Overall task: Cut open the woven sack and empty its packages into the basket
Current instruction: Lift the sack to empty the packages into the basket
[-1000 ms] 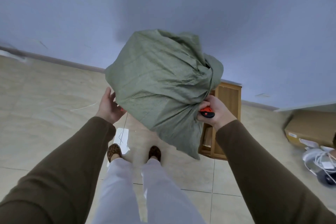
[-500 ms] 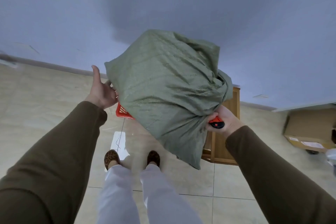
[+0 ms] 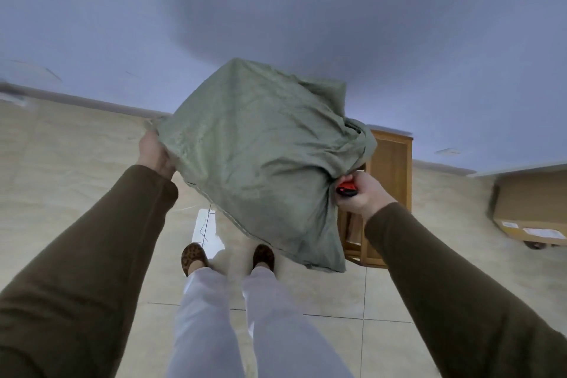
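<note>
A bulging green woven sack [image 3: 260, 156] hangs in the air in front of me, above my feet. My left hand [image 3: 155, 153] grips its upper left corner, with the fingers hidden behind the cloth. At the sack's right side, my right hand [image 3: 365, 193] holds a red and black cutter [image 3: 346, 188] pressed against the bunched fabric. The sack's loose end [image 3: 319, 252] droops down to the lower right. No basket shows; the sack covers the floor behind it.
A wooden stand [image 3: 391, 190] is on the tiled floor right behind the sack, by the wall. A cardboard box [image 3: 534, 209] sits at the far right. A bright reflection [image 3: 205, 227] lies on the floor by my feet [image 3: 193, 256].
My left hand, open beside the sack before, now grips its corner. The sack has swung up and left. The red basket edge seen half a second ago is now hidden.
</note>
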Motion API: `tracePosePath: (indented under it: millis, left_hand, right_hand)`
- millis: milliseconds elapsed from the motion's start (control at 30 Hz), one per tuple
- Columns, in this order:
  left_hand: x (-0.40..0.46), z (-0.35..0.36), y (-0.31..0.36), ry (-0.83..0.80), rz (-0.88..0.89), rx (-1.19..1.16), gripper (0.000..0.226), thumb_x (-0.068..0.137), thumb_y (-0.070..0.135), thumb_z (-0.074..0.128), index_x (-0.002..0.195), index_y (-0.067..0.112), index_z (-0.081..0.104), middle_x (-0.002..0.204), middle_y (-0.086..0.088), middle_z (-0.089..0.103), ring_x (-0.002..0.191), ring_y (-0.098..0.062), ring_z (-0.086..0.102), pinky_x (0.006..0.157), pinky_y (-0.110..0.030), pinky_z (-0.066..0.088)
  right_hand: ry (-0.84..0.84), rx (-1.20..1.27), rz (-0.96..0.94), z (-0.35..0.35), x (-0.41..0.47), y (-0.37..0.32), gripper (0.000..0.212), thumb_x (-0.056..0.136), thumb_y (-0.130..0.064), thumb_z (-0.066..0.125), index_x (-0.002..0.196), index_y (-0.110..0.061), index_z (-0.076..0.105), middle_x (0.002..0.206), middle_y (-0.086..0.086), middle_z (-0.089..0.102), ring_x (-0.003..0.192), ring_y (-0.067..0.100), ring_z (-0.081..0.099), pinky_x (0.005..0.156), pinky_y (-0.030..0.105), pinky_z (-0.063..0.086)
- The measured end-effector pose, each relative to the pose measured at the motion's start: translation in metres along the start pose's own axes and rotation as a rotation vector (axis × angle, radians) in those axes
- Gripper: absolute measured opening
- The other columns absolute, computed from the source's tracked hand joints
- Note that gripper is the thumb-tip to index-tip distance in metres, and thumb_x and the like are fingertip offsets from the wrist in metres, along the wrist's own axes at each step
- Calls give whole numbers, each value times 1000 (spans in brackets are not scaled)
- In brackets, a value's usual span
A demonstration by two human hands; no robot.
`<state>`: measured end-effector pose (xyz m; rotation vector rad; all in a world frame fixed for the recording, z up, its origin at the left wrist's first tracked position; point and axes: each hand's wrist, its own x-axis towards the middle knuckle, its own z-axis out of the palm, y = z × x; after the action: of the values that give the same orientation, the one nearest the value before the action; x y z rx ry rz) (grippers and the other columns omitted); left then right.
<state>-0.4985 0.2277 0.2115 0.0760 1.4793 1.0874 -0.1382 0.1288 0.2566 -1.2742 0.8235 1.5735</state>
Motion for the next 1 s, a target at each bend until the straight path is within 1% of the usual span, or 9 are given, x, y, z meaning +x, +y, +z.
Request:
tracePosePath:
  millis: [100, 267, 400, 500, 567, 633, 767, 900, 1000]
  left_hand:
    - [-4, -1, 22, 148, 79, 58, 22, 108, 22, 47, 95, 16, 64, 82, 1, 64, 70, -15, 65, 57, -23, 53]
    - [-44, 21, 64, 99, 541, 453, 31, 104, 31, 47, 75, 25, 56, 68, 13, 52, 55, 3, 50, 56, -18, 41]
    - [-83, 63, 85, -97, 523, 403, 33, 105, 34, 48, 74, 26, 51, 70, 9, 50, 72, -13, 51, 69, -28, 42]
    - [-109, 93, 79, -225, 385, 263, 30, 109, 33, 47, 83, 21, 55, 78, 2, 59, 81, -19, 61, 76, -31, 53]
    - [-128, 112, 66, -298, 329, 258, 31, 111, 31, 45, 84, 20, 56, 75, 3, 63, 71, -12, 66, 67, -24, 56]
    - [-143, 125, 51, -344, 283, 259, 32, 113, 29, 42, 86, 18, 56, 74, 2, 64, 68, -11, 67, 66, -25, 56]
    - [-163, 136, 44, -375, 249, 218, 29, 113, 28, 43, 91, 16, 57, 79, -1, 63, 72, -15, 67, 80, -35, 57]
    - [-179, 146, 62, -395, 312, 171, 27, 112, 28, 46, 94, 15, 61, 74, 3, 71, 73, -13, 73, 77, -32, 61]
    - [-184, 152, 77, -405, 354, 88, 22, 110, 27, 51, 105, 9, 62, 72, 2, 74, 74, -16, 75, 78, -37, 63]
  right_hand:
    - [49, -80, -84, 18, 19, 6, 17, 111, -15, 43, 104, -5, 55, 85, 7, 55, 69, 12, 56, 45, 28, 57]
    - [82, -375, -158, 36, 40, 8, 26, 109, -17, 52, 132, -7, 61, 126, 18, 68, 119, 30, 66, 99, 41, 56]
    - [63, -568, -275, 35, 54, 14, 35, 107, -28, 56, 136, -10, 63, 117, 14, 73, 103, 31, 70, 83, 45, 59]
    - [192, -856, -511, 16, 60, 15, 38, 108, -34, 54, 143, -19, 56, 113, -4, 65, 116, 28, 66, 104, 48, 52]
    - [168, -907, -555, 2, 62, 19, 38, 110, -33, 50, 146, -24, 53, 124, -3, 64, 126, 29, 63, 110, 51, 49]
    - [137, -896, -509, -16, 63, 27, 37, 111, -31, 46, 146, -23, 55, 138, 4, 63, 129, 29, 61, 110, 49, 49]
    - [183, -906, -442, -60, 60, 54, 34, 110, -27, 48, 141, -22, 60, 131, 4, 66, 105, 22, 69, 81, 32, 57]
    - [189, -836, -293, -86, 63, 79, 39, 111, -19, 45, 150, -20, 49, 105, 1, 65, 91, 24, 72, 88, 40, 61]
    - [177, -683, -156, -87, 63, 95, 39, 111, -20, 47, 149, -14, 46, 106, 14, 67, 87, 30, 73, 81, 43, 62]
